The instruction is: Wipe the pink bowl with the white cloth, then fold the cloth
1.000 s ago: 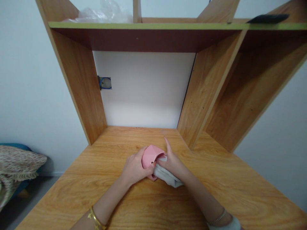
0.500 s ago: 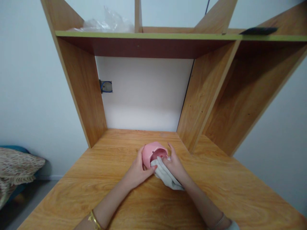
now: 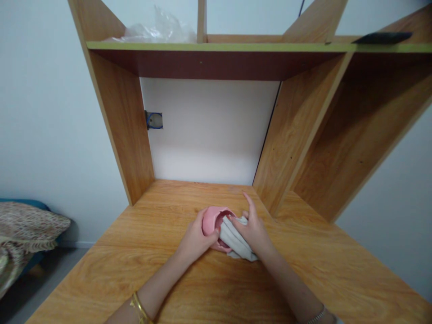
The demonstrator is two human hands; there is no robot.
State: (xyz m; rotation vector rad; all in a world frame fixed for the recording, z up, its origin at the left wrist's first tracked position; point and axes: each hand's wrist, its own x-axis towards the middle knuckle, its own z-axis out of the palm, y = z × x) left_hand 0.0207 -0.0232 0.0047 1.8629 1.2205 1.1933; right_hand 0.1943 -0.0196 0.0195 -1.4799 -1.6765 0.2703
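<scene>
A hollow pink pot-like container (image 3: 210, 218) with an uneven rim is tipped on its side just over the wooden desk, its mouth turned toward my right hand. My left hand (image 3: 198, 235) wraps round its left side, the thumb at the rim. A pale grey-white cloth (image 3: 236, 243) is bunched at the mouth, part of it inside. My right hand (image 3: 254, 227) pinches this cloth at the container's rim, with the index finger pointing up and away. The cloth covers part of the container's inside.
The wooden desk (image 3: 135, 265) spreads out below my hands. Upright wooden panels (image 3: 297, 135) and a green-edged shelf (image 3: 236, 47) frame the back. Clear plastic wrap (image 3: 162, 29) and a dark flat object (image 3: 383, 38) lie on the shelf. A wall socket box (image 3: 155, 120) shows its wires.
The container has turned in my left hand, its mouth now facing more to the right. My right hand has pulled slightly outward with the cloth, its index finger raised. The view has shifted slightly.
</scene>
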